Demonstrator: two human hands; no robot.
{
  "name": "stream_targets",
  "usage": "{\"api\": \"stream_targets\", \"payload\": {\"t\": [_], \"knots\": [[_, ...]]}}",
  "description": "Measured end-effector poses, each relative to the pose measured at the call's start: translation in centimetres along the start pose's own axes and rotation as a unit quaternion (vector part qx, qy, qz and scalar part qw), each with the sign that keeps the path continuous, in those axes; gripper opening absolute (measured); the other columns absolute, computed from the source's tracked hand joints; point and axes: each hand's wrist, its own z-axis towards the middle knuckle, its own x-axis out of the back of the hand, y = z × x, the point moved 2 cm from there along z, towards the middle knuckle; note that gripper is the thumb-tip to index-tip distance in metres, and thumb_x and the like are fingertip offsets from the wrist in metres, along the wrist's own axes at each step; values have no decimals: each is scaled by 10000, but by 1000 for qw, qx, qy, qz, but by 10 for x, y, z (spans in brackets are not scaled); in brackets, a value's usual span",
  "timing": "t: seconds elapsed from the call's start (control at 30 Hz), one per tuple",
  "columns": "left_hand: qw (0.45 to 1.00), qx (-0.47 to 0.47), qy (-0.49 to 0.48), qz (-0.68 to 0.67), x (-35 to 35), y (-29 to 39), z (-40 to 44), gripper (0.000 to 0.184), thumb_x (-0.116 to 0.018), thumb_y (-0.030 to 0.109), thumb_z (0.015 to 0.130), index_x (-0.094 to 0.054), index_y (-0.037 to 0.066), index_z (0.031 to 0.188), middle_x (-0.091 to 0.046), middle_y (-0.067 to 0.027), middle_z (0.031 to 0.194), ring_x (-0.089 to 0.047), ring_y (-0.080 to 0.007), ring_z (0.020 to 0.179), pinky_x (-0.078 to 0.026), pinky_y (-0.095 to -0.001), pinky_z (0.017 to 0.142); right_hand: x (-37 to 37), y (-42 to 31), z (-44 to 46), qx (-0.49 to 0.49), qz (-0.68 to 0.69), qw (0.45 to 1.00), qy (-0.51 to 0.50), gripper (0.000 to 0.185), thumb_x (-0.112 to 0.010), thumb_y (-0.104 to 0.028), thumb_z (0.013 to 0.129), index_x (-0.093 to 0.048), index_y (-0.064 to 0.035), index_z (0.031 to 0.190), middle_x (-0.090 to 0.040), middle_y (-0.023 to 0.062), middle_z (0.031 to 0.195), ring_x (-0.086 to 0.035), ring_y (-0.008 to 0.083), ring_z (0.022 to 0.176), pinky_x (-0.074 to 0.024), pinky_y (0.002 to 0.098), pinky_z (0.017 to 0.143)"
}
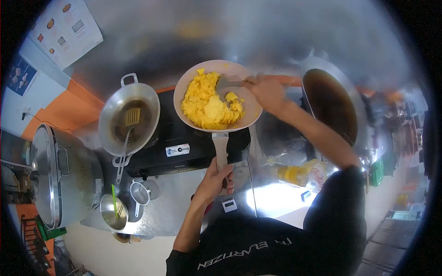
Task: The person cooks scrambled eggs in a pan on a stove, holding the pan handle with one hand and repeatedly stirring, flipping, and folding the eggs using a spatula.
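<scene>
A pale frying pan (253,108) holds yellow scrambled eggs (202,99), heaped mostly on its left side with a small clump nearer the middle. My left hand (215,179) is wrapped round the pan's handle (221,148), below the pan. Over the pan's right rim, my right hand (266,94) grips a grey spatula (225,83), whose blade touches the right edge of the eggs. Motion blurs the fingers of my right hand a little. Under the pan is a black stove (193,158).
Left of the pan stands a metal wok (105,120) with a slotted turner (132,117). A large lidded pot (76,175), a small bowl (108,209) and a strainer (140,193) are at the left. On the right are a wok of dark liquid (329,103) and a bottle (297,175).
</scene>
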Motion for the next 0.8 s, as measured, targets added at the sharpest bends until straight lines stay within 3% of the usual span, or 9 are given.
{"api": "stream_targets", "payload": {"t": [0.2,0.27,0.37,0.43,0.47,0.53,0.63,0.73,0.8], "knots": [[1000,-27,-9,-4,-3,1,3,594,-590,213,958,-253,48,1419,-505,-50,771,-511,-145,553,-451,-300,468,91,43,7,-18,44,988,-146,276,-589,-98,784,-686,-98,1042,-671,124,905,-638,343,840,-522,451,753],[1000,-27,5,-11,-4,-2,4,521,-608,207,936,-341,99,1370,-513,-27,767,-512,-132,570,-440,-273,468,91,47,6,-14,57,982,-179,259,-582,-92,796,-682,-86,1034,-666,159,871,-634,366,828,-515,465,757],[998,-16,35,50,-11,5,-1,473,-605,196,929,-383,105,1335,-521,-21,763,-529,-131,588,-454,-266,481,43,43,2,3,113,973,-201,222,-580,-117,820,-688,-57,1005,-664,193,858,-634,378,829,-510,475,773],[995,-21,38,93,-7,8,-3,468,-597,193,930,-375,85,1327,-527,-27,764,-540,-133,594,-470,-274,493,-24,39,7,-84,145,953,-253,233,-588,-156,839,-693,-37,1010,-667,205,875,-636,378,848,-512,464,787],[994,-30,27,104,-4,6,-1,470,-594,194,929,-369,74,1324,-530,-30,766,-542,-133,596,-476,-277,500,-44,37,14,2,130,956,-261,248,-594,-180,845,-695,-33,1017,-669,206,893,-636,373,865,-510,459,801],[992,-44,13,119,-2,7,-1,430,-579,178,938,-354,48,1280,-525,-45,758,-543,-134,581,-486,-291,494,-47,24,34,175,93,942,-270,283,-606,-228,858,-699,-27,1032,-674,210,929,-637,362,897,-506,448,828],[990,-49,11,132,-1,16,-4,359,-558,143,954,-333,14,1202,-510,-69,742,-539,-138,547,-496,-315,472,8,-13,52,-9,308,921,-239,298,-595,-256,888,-701,-46,1071,-674,196,962,-634,340,935,-499,446,848],[989,-39,16,140,4,19,-6,373,-563,137,952,-329,11,1213,-509,-71,755,-538,-141,550,-501,-320,475,-29,5,53,29,361,916,-173,312,-594,-285,896,-704,-46,1064,-668,180,1003,-633,337,939,-490,460,850],[990,-34,14,134,7,19,-5,375,-568,138,951,-334,13,1217,-508,-72,765,-537,-144,552,-499,-319,470,-31,14,49,55,277,946,-157,325,-585,-274,903,-679,-43,1111,-666,171,1013,-636,335,931,-491,453,847]]}}
